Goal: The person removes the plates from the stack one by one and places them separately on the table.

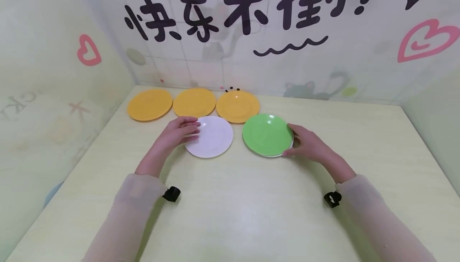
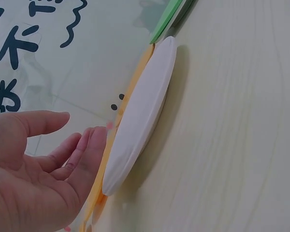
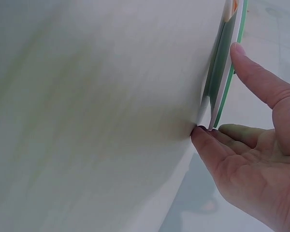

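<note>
My left hand (image 1: 181, 131) is at the left rim of a white plate (image 1: 212, 138), fingers loosely bent and thumb apart. In the left wrist view, that hand (image 2: 48, 164) holds nothing, its fingertips near the white plate's edge (image 2: 142, 113). To the right lies a green plate (image 1: 267, 134), with a white rim showing just beneath it. My right hand (image 1: 307, 144) holds its right side. Up close, the right thumb (image 3: 253, 72) touches the rim while the other fingers curl at the lower edge, close to the table.
Along the back wall lie three orange plates: a left one (image 1: 150, 105), a middle one (image 1: 195, 102) and a right one (image 1: 238, 106). The white and green plates sit just in front of them. A pale table (image 1: 233, 210) is bounded by printed walls (image 1: 201, 62).
</note>
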Demonstrator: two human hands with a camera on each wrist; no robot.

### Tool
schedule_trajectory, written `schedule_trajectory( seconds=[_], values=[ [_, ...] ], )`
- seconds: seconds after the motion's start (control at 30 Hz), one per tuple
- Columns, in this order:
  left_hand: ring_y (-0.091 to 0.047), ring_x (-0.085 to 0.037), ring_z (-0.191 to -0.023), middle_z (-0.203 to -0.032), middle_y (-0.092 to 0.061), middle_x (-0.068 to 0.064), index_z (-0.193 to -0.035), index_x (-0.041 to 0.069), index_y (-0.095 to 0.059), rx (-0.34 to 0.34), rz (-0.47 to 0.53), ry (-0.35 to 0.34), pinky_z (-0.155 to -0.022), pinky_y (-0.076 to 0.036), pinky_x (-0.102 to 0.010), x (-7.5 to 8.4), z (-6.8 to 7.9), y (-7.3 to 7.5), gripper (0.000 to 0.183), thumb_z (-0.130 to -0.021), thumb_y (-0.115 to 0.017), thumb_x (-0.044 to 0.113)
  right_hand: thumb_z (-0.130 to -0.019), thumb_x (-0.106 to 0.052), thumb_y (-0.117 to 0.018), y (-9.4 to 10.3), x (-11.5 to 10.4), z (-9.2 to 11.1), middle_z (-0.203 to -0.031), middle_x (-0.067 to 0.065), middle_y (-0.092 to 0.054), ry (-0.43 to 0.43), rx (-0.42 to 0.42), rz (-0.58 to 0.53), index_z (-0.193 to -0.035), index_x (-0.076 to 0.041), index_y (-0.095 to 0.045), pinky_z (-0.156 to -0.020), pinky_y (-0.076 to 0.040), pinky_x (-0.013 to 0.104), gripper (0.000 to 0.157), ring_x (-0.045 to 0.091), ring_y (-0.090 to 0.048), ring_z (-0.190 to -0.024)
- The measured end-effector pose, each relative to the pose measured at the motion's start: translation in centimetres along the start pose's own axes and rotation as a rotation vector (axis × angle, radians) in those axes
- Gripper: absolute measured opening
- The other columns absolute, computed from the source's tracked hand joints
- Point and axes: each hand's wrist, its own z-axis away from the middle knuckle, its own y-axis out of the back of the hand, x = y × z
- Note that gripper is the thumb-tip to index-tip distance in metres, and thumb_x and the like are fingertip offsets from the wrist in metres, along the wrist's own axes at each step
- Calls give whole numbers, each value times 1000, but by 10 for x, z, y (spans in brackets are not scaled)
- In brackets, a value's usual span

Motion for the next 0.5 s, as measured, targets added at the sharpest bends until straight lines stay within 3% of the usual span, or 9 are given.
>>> schedule_trajectory(
  seconds=[0.23, 0.5],
  values=[
    [-58, -27, -124, -148, -48, -24, -146, -6, -37, -24, 20, -9, -106, -52, -37, 2, -9, -15, 47, -103, -51, 8, -82, -21, -83, 1, -1, -1, -157, 33, -27, -7, -5, 9, -151, 13, -21, -118, -35, 57, 100, 49, -33, -143],
    [-56, -34, -128, -145, -51, -22, -144, -4, -41, -33, 22, -7, -106, -53, -38, 4, -17, -32, 45, -102, -53, 8, -82, -22, -83, 1, 0, -2, -157, 33, -26, -13, -9, 10, -152, 13, -21, -118, -35, 57, 100, 49, -32, -143]
  ],
)
